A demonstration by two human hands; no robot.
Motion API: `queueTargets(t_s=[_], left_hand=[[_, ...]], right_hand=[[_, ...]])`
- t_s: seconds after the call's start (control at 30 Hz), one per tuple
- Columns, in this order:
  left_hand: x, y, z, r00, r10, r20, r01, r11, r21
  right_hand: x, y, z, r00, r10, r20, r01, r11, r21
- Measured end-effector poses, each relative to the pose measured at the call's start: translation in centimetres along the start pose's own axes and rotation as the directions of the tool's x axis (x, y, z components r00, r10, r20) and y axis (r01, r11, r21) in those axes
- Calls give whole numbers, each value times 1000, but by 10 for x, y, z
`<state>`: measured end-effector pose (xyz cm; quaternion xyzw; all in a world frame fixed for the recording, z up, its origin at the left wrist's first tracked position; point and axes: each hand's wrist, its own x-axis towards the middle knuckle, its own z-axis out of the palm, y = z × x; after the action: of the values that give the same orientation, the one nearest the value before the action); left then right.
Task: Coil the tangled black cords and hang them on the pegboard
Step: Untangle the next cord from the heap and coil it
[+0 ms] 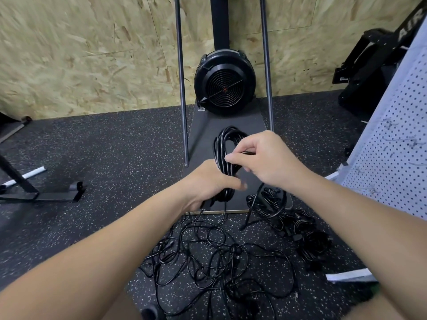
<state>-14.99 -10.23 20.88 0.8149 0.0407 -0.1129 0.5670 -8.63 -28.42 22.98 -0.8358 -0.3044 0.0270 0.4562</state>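
Observation:
My left hand (208, 181) grips the lower part of a coil of black cord (225, 148) whose loops stand up above the fist. My right hand (265, 160) pinches a strand of the same cord beside the coil's top; the strand trails down to the floor. A tangle of loose black cords (215, 257) lies spread on the floor below my arms. A second heap of bundled black cords (298, 227) lies to the right of it. The white pegboard (392, 144) leans at the right edge of view.
A black fan unit (224, 84) sits on a dark base plate (231, 122) between two upright metal rods, against an OSB wall. Black equipment stands at the back right, a black metal stand foot (41, 195) at the left. The floor is speckled black rubber.

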Motion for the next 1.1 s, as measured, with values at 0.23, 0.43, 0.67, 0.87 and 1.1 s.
queueTargets(t_s=[0.23,0.43,0.67,0.87,1.1], left_hand=[[6,-7,-31,988,-34,-149,36,999,9],[13,-18,-81,935,-152,-322,127,987,-98],[18,-32,-87,897,-272,-348,200,952,-231],[18,-31,-99,817,-380,-433,223,902,-370],[16,-43,-69,918,-338,-206,280,923,-265]], right_hand=[[3,7,-19,937,204,284,-271,937,219],[3,36,-37,857,305,416,-320,947,-36],[-2,49,-17,816,349,460,-428,901,75],[-3,33,-19,733,285,618,-166,956,-244],[5,44,-17,889,214,405,-261,963,65]])
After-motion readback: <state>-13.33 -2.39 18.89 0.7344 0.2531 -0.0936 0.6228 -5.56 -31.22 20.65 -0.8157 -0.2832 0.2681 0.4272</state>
